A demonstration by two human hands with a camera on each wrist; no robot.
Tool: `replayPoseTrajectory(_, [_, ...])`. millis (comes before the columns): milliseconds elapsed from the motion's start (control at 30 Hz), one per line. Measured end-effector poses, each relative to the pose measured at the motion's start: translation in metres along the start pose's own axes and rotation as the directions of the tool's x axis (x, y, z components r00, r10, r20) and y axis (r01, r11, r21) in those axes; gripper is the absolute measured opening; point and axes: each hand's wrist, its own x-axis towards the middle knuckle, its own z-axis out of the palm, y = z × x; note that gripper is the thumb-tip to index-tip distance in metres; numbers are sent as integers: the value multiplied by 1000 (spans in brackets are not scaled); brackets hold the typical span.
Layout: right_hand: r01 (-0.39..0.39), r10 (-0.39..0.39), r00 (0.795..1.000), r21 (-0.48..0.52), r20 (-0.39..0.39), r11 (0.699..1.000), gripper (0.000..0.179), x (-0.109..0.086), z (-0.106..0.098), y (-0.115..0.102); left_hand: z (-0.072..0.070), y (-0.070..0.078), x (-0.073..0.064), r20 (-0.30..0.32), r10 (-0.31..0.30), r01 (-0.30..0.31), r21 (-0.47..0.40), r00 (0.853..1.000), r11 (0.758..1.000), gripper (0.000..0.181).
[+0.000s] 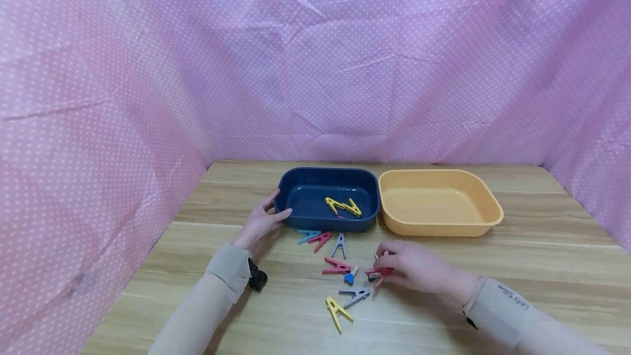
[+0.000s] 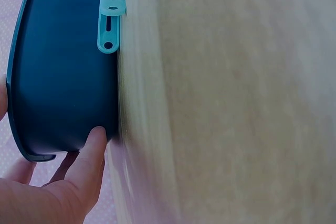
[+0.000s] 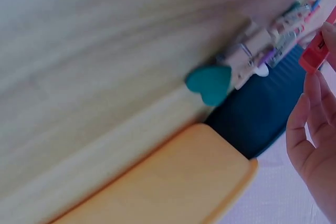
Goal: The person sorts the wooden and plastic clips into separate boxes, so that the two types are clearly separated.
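Note:
My left hand (image 1: 261, 222) holds the left end of the dark blue bin (image 1: 326, 225), its thumb on the front wall and fingers at the rim and side. Between the fingertips of my right hand (image 1: 416, 267) is a red clothespin (image 3: 313, 55), pinched just above the table. Close by lie a small clip with a blue heart (image 1: 349, 278), another red clothespin (image 1: 337, 266), grey clothespins (image 1: 356, 294) and a yellow one (image 1: 337, 312). A teal heart clip (image 3: 211, 84) stands out in the right wrist view. Inside the blue bin are yellow clothespins (image 1: 352, 208) and a reddish bit.
A yellow-orange bin (image 1: 439, 230) stands against the blue bin's right side. Along the blue bin's front lie a light blue clothespin (image 1: 308, 235) and a red one (image 1: 321, 240). Pink dotted cloth (image 1: 340, 70) hangs behind the wooden table (image 1: 542, 267).

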Motion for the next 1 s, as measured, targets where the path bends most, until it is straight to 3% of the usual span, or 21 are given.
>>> replayPoseTrajectory(167, [15,-20,997,-64,-79,998,22,3,-9,2,0,-1,0,2,2,-2,0,1000,1000,74])
replayPoseTrajectory(367, [-45,41,996,-51,-81,998,22,8,-23,5,0,-2,-2,8,10,-10,-22,1000,1000,75])
replayPoseTrajectory(733, [-11,-4,989,-103,-146,995,25,25,-40,17,1,-3,-2,3,12,-12,-3,1000,1000,75])
replayPoseTrajectory(1000, [-47,32,989,-101,-144,994,23,36,-43,21,0,-3,-1,7,21,-21,-11,1000,1000,74])
